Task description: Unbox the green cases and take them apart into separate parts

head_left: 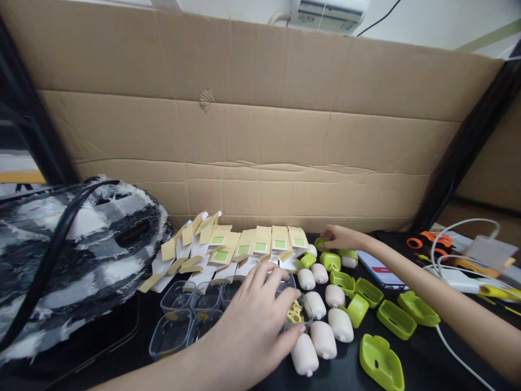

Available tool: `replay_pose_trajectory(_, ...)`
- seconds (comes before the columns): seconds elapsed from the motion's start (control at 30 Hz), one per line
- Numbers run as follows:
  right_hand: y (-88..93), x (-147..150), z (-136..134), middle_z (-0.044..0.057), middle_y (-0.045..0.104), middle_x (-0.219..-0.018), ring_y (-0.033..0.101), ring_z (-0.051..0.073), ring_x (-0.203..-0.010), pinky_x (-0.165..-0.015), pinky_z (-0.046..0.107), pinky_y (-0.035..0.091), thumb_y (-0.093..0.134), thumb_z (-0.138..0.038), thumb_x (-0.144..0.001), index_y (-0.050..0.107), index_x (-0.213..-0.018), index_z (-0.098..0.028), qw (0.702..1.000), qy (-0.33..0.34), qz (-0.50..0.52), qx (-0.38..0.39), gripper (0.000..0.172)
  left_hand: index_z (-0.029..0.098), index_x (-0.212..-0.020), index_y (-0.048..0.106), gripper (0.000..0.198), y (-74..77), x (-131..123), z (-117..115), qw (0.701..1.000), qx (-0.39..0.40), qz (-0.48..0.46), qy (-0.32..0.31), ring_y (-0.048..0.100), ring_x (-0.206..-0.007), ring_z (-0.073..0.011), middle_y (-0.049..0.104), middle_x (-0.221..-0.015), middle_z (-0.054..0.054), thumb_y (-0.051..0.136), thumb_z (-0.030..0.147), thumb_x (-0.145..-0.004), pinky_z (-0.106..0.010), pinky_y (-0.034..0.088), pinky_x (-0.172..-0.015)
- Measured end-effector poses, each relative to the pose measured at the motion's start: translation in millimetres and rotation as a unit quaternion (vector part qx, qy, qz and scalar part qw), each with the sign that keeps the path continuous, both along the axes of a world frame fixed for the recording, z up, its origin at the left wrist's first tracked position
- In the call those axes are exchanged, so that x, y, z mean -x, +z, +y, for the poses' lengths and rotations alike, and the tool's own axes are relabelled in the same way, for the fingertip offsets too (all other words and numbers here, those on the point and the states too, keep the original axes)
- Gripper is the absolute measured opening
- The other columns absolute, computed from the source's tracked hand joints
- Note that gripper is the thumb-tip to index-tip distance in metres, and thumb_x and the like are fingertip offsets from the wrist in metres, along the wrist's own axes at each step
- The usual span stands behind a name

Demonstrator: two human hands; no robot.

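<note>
My left hand (260, 315) reaches over the clear plastic cups (171, 331), its fingers curled around the rim of one cup that has small yellow pieces (295, 312) inside. At the back, my right hand (336, 238) has its fingers closed at a green part (321, 244). Between the hands stand several white rounded pieces (324, 340), some near green holders. More open green holders (380, 361) lie to the right on the black table.
Kraft-and-white packets (244, 244) line the cardboard wall (260, 136). A plaid bag (81, 260) fills the left. On the right are a phone (380, 270), white cables, a charger (458, 279) and an orange tool (435, 239).
</note>
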State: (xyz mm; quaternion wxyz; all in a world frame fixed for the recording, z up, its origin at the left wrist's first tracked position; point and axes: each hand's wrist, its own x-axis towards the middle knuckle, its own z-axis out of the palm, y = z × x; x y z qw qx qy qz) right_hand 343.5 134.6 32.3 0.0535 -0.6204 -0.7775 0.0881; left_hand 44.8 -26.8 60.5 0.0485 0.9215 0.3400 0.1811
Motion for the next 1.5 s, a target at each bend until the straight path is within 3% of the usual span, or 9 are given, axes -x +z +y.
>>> replay_pose_trajectory(0.2,6.0,-9,-24,0.007,0.061,-0.118,0.062,0.020,-0.098,-0.083,0.042,0.052,0.056,-0.030,-0.092,0.058,-0.114,-0.018,0.997,0.039,0.005,-0.072,0.025,0.016,-0.107,0.062,0.024,-6.1,-2,1,1.000,0.007,-0.002,-0.004,0.043,-0.116,-0.0319,0.055,-0.113,-0.012,0.059,0.023,-0.085,-0.053,0.042,-0.098)
replay_pose_trajectory(0.43,5.9,-4,-68,0.005,0.064,-0.108,0.063,0.019,-0.093,-0.082,0.040,0.051,0.057,-0.031,-0.091,0.062,-0.104,-0.017,0.985,0.094,-0.008,-0.145,0.019,0.017,-0.108,0.062,0.023,0.3,2,3,1.000,-0.007,-0.005,0.003,0.042,-0.118,-0.0329,0.055,-0.113,-0.012,0.057,0.023,-0.086,-0.056,0.040,-0.099)
replay_pose_trajectory(0.7,-10.5,12,-76,0.005,0.065,-0.106,0.063,0.020,-0.093,-0.083,0.042,0.050,0.057,-0.036,-0.090,0.061,-0.107,-0.017,0.985,0.064,-0.036,-0.157,0.025,0.017,-0.107,0.061,0.021,3.6,3,9,1.000,-0.019,-0.006,0.011,0.042,-0.115,-0.0315,0.055,-0.113,-0.012,0.053,0.021,-0.088,-0.053,0.042,-0.096)
replay_pose_trajectory(0.9,-15.3,15,-74,0.005,0.064,-0.106,0.063,0.018,-0.090,-0.080,0.039,0.052,0.056,-0.033,-0.091,0.061,-0.105,-0.018,0.986,0.024,0.011,-0.163,0.021,0.019,-0.108,0.061,0.022,2.4,2,7,1.000,0.009,0.003,0.003,0.044,-0.116,-0.0318,0.055,-0.116,-0.012,0.052,0.020,-0.088,-0.054,0.040,-0.098)
replay_pose_trajectory(1.07,-8.4,9,-76,0.004,0.064,-0.101,0.062,0.017,-0.086,-0.078,0.038,0.051,0.057,-0.033,-0.090,0.061,-0.101,-0.018,0.974,-0.006,0.112,-0.197,0.019,0.021,-0.132,0.042,0.042,1.0,1,4,0.996,0.070,-0.054,-0.001,0.046,-0.115,-0.0291,0.053,-0.122,-0.011,0.048,0.023,-0.091,-0.051,0.038,-0.099)
replay_pose_trajectory(1.2,-0.9,6,-82,0.001,0.064,-0.089,0.061,0.014,-0.074,-0.067,0.031,0.052,0.055,-0.035,-0.091,0.060,-0.094,-0.018,0.957,-0.011,0.217,-0.190,0.018,0.026,-0.143,0.019,0.058,-5.3,-4,5,0.955,0.255,-0.152,0.024,0.055,-0.087,-0.0200,0.056,-0.112,-0.007,0.043,0.038,-0.093,-0.041,0.045,-0.084)
replay_pose_trajectory(1.33,-3.6,23,-89,0.001,0.066,-0.083,0.064,0.013,-0.068,-0.062,0.029,0.053,0.052,-0.035,-0.092,0.058,-0.089,-0.016,0.946,0.027,0.294,-0.133,0.020,0.021,-0.143,0.013,0.062,-20.8,-12,8,0.845,0.459,-0.275,0.008,0.053,-0.067,-0.0122,0.058,-0.101,-0.004,0.036,0.051,-0.094,-0.030,0.045,-0.068)
replay_pose_trajectory(1.4,-5.4,36,-94,0.002,0.067,-0.079,0.066,0.015,-0.069,-0.065,0.031,0.055,0.054,-0.033,-0.088,0.058,-0.084,-0.018,0.945,0.056,0.304,-0.102,0.017,0.019,-0.141,0.014,0.063,-27.1,-14,9,0.814,0.497,-0.299,0.000,0.055,-0.072,-0.0125,0.057,-0.102,-0.005,0.038,0.051,-0.093,-0.027,0.043,-0.063)
replay_pose_trajectory(1.5,-1.6,52,-108,0.005,0.069,-0.084,0.066,0.019,-0.078,-0.073,0.035,0.054,0.051,-0.032,-0.088,0.059,-0.086,-0.021,0.950,0.087,0.289,-0.077,0.014,0.022,-0.139,0.021,0.058,-29.3,-14,8,0.818,0.495,-0.292,0.000,0.056,-0.082,-0.0145,0.054,-0.109,-0.006,0.043,0.048,-0.092,-0.029,0.043,-0.069)
